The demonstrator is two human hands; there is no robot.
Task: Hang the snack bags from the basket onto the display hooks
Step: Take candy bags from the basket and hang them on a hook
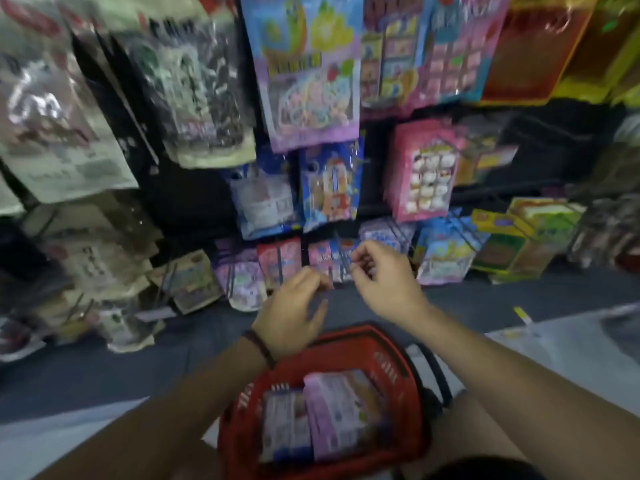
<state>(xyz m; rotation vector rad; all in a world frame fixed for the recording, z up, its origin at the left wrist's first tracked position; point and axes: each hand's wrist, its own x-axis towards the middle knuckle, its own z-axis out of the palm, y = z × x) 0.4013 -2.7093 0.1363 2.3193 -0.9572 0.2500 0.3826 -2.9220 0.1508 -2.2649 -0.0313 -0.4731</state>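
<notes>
Whole frame motion-smeared; print on the hanging snack bags [304, 98] unreadable. Top row cropped by upper edge. Near the fingertips the display hooks [341, 261] are thin and blurred: cannot tell whether left hand [294, 313] or right hand [384, 278] pinches anything. On the red basket [391, 344], near rim hidden behind left forearm [194, 403]; labels of basket bags [332, 417] illegible.

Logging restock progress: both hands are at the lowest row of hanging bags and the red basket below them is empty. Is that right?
Not quite: the red basket is not empty. The head view shows at least two snack bags lying in it. The left hand and right hand are indeed at the lowest row of hanging bags, with the basket below them.
</notes>
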